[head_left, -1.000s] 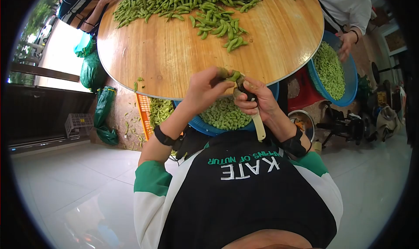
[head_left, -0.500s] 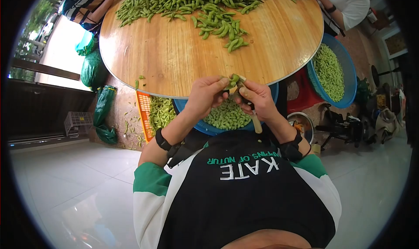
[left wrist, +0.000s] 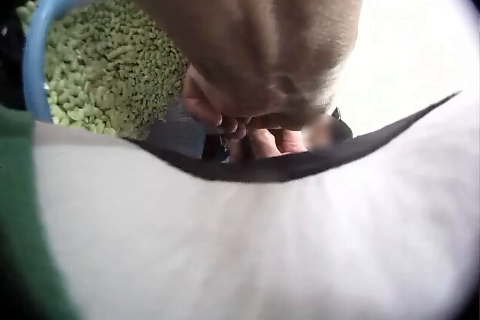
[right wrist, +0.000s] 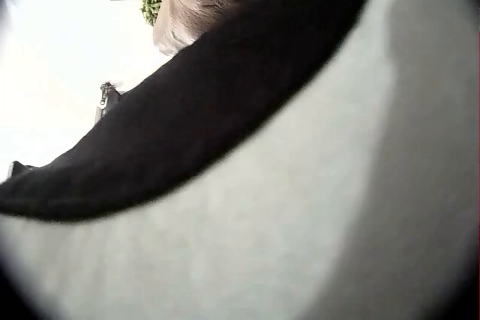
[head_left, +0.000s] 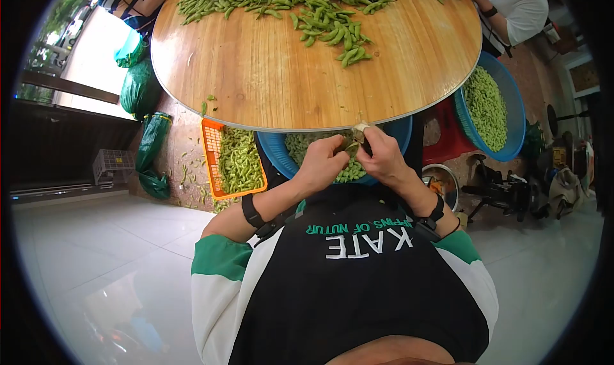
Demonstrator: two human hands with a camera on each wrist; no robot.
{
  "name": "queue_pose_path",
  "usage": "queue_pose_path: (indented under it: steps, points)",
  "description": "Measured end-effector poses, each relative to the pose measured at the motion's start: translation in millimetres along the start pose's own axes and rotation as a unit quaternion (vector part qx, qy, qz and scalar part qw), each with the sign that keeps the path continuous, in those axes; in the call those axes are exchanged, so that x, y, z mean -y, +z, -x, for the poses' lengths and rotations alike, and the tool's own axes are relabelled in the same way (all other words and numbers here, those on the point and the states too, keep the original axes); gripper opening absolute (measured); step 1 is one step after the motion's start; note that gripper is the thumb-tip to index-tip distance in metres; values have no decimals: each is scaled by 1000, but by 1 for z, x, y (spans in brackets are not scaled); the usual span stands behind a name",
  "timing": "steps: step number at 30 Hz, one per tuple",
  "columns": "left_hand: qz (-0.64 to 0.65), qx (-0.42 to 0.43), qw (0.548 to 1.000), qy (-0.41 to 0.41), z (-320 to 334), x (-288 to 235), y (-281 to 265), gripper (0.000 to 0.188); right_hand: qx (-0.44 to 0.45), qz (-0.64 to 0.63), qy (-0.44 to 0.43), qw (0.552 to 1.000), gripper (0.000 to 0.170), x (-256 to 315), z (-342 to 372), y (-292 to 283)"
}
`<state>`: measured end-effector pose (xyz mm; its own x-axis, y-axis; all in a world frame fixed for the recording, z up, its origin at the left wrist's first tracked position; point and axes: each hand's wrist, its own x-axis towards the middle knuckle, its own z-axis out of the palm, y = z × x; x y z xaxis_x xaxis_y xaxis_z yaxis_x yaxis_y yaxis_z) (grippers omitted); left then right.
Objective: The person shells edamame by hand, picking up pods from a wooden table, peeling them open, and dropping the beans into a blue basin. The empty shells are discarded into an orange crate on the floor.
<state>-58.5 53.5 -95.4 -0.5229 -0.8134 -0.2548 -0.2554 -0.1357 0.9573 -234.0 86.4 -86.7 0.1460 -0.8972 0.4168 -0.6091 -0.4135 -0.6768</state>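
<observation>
Left hand (head_left: 322,163) and right hand (head_left: 385,154) seemingly pinch a soybean pod (head_left: 351,147), for shelling; next should be release over blue basin (head_left: 273,151).

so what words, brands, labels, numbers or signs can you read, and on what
"KATE": large white letters, upside down in the head view, on the black-fronted shirt with green-and-white sleeves.
"PPINS OF NUTUR": smaller green letters, same shirt; the start is unclear.
No other text is readable; any elsewhere is too small or blurred.

The shirt front (head_left: 368,288) read, upside down, "KATE" in white letters and "PPINS OF NUTUR" in green, its ends unclear.
</observation>
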Motion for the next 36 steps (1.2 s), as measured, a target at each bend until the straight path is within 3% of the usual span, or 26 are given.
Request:
queue_pose_path:
  steps: [2,4,8,10,11,13,15,16,18,26,28,30,33,36]
  points:
    - [-36,-2,999,14,0,4,3,18,8,-2,6,1000,23,1,0,0]
    - [-134,-65,985,90,3,-12,4,18,15,-2,12,1000,22,1,0,1]
    - [-163,-93,971,150,4,2,5,16,35,-51,39,997,19,1,-7,-3]
    - [83,-59,992,74,5,-2,4,10,53,-71,65,994,19,4,-9,-11]
    - [83,-56,992,74,5,-6,4,10,63,-131,109,983,19,6,-11,-14]
    - [220,-31,974,37,7,-18,1,11,75,-191,150,967,19,7,-12,-16]
    - [202,-19,979,15,7,-16,-11,12,78,-315,222,920,18,8,-12,-16]
    - [184,-4,983,-7,6,-16,-15,13,78,-316,221,920,18,10,-14,-18]
    - [182,-6,983,4,6,-18,-16,13,100,-389,285,870,14,16,-17,-24]
    - [217,-8,976,-10,3,-25,-16,13,100,-448,295,838,16,13,-17,-19]
    - [200,-56,978,23,2,-24,-14,12,88,-458,286,837,17,19,-16,-18]
    - [204,-70,976,32,2,-29,-16,13,71,-527,335,778,21,29,-19,-20]
    - [200,-84,974,59,-1,-32,-16,13,129,-538,293,780,28,14,-12,-11]
    - [182,-84,975,91,-2,-35,-14,13,112,-551,270,782,32,15,-15,-14]
